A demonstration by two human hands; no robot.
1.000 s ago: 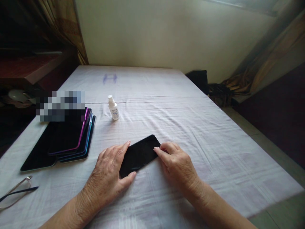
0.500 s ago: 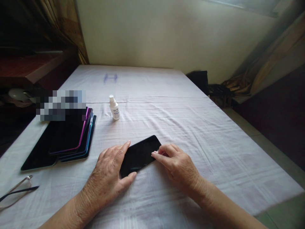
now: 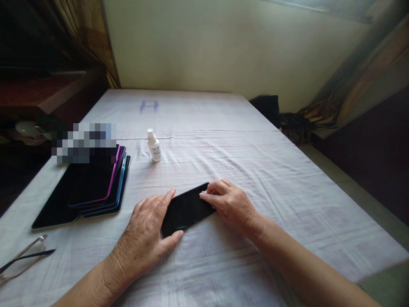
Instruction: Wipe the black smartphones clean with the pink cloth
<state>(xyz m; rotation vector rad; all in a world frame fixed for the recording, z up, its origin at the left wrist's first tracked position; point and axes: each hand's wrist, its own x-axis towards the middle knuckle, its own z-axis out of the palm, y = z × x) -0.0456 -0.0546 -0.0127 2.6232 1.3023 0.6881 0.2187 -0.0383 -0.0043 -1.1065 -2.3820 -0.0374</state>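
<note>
Phone (image 3: 187, 209), black, screen up, lying flat on the white cloth-covered table (image 3: 243, 162), just in front of the person. Its long axis is running on a diagonal, from near-left to far-right.

Left hand (image 3: 147, 238) is bracing the phone's near-left end: forefinger stretched along the far long edge, thumb pressing in at the near corner, so the fingers are spreading moderately around that end and touching it, not lifting it. Palm is resting on the cloth.

Right hand (image 3: 230, 204) is lying over the far-right end of the phone, fingers curled narrow and bunched, fingertips (image 3: 204, 195) meeting the glass close to the far long edge. Whether something thin is being pinched between them cannot be told.

Relation of note: the phone is sitting between the two hands, each covering one end of the long axis; both are in contact, neither being nearer. The middle of the screen is staying uncovered.

Spray bottle (image 3: 154, 146), small, white, standing upright further back on the cloth, well apart from the hands.

Stack of devices (image 3: 92, 183), dark slabs with purple and teal edges, lying to the left, apart from the phone.

Spectacles (image 3: 22, 260), folded, lying at the near-left edge of the table.
</note>
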